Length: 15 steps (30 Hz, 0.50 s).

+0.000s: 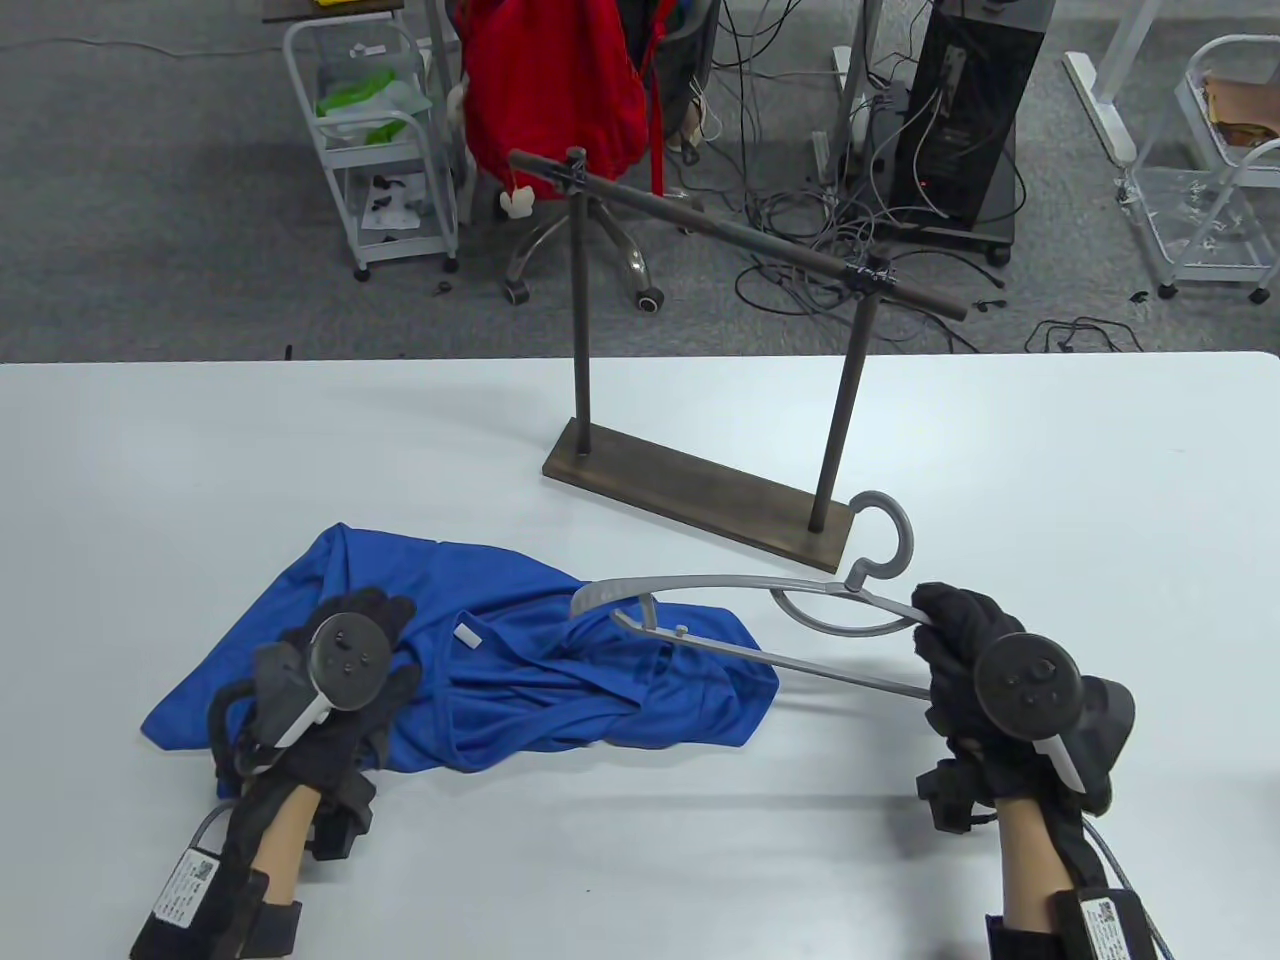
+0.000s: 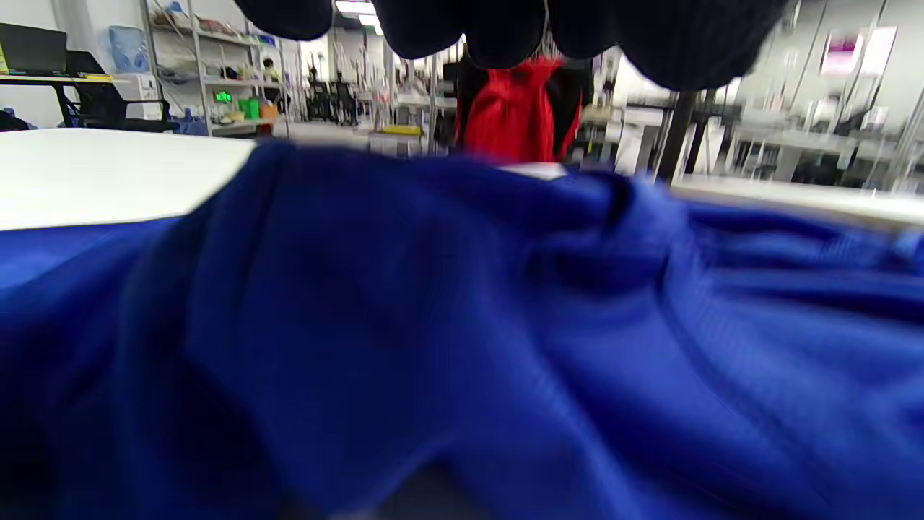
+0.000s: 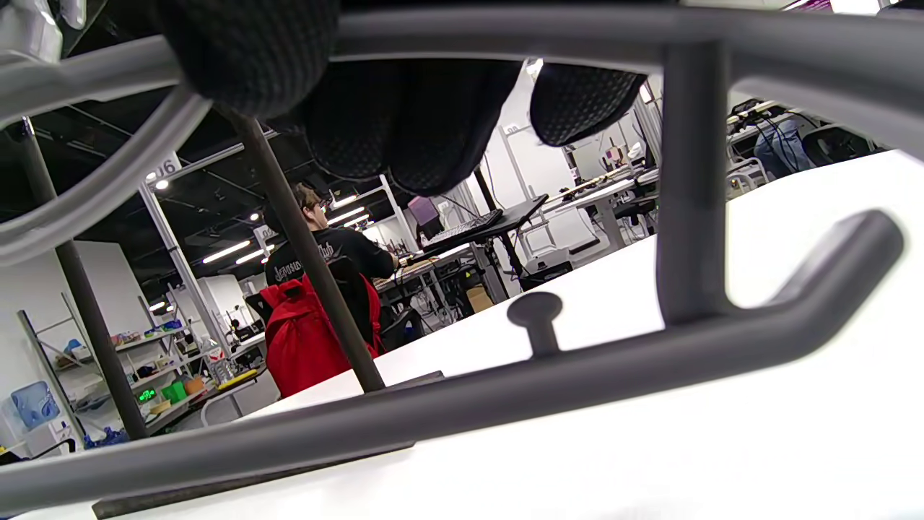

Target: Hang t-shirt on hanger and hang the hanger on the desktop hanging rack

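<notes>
A crumpled blue t-shirt (image 1: 520,670) (image 2: 462,325) lies on the white table (image 1: 150,480), its neck label facing up. My left hand (image 1: 375,615) rests on the shirt's left part; its fingertips (image 2: 469,29) hang just above the fabric and hold none of it. My right hand (image 1: 945,625) grips the right end of a grey hanger (image 1: 740,585) (image 3: 505,397), fingers (image 3: 404,123) curled over its upper arm. The hanger's left end reaches over the shirt, and its hook (image 1: 895,525) points toward the rack. The dark desktop rack (image 1: 720,230) stands behind on its base (image 1: 690,490), its bar bare.
The rack's right post (image 1: 845,420) (image 3: 310,260) stands close to the hanger's hook. Beyond the table's far edge are a chair with a red garment (image 1: 560,90), a white cart (image 1: 380,140), a black computer tower (image 1: 965,120) and floor cables. A person sits at a distant desk (image 3: 325,245).
</notes>
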Motion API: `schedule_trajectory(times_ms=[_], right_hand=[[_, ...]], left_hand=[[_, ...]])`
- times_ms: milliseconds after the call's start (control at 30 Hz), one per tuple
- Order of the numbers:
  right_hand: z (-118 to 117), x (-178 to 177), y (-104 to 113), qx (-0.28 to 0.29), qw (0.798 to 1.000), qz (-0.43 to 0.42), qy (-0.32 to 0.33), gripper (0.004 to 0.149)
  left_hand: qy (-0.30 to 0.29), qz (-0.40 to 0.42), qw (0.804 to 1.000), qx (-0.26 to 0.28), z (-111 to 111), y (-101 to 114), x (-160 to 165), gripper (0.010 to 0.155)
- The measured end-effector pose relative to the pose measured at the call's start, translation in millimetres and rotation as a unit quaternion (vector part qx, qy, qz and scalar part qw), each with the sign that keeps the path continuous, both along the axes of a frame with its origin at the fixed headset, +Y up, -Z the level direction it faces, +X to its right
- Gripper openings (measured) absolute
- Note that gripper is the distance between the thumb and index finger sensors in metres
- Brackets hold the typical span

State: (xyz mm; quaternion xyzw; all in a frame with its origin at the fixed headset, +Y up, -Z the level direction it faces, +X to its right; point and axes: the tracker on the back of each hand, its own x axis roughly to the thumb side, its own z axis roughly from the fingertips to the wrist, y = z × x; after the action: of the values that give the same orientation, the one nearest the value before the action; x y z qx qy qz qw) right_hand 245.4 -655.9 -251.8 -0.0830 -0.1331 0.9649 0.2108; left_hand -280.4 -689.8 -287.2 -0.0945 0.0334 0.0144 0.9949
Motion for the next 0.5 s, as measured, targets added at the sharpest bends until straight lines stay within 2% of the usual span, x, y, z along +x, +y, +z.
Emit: schedule_trajectory(times_ms=[67, 233, 333, 367, 433, 500], right_hand=[[-1, -2, -1, -0.002, 1.0, 0.002, 0.002, 0.045], [-1, -10, -3, -0.009, 1.0, 0.024, 0.01, 0.045], [-2, -17, -4, -0.007, 0.999, 0.031, 0.02, 0.045], [-1, -18, -4, -0.008, 0.999, 0.035, 0.024, 0.045], [0, -22, -3, 0.001, 0.999, 0.036, 0.033, 0.045], [2, -26, -1, 0.002, 0.999, 0.039, 0.038, 0.045]], left_hand=[[-0.004, -0.042, 0.998, -0.043, -4, -11, 6, 0.075], [0.0, -0.085, 0.993, -0.08, -11, -29, 15, 0.076], [-0.003, -0.096, 0.994, -0.058, -12, -30, 17, 0.072], [-0.001, -0.091, 0.995, -0.039, -11, -28, 16, 0.065], [0.005, -0.062, 0.998, -0.001, -9, -19, 13, 0.052], [0.005, -0.024, 0.999, 0.024, -6, -10, 10, 0.049]])
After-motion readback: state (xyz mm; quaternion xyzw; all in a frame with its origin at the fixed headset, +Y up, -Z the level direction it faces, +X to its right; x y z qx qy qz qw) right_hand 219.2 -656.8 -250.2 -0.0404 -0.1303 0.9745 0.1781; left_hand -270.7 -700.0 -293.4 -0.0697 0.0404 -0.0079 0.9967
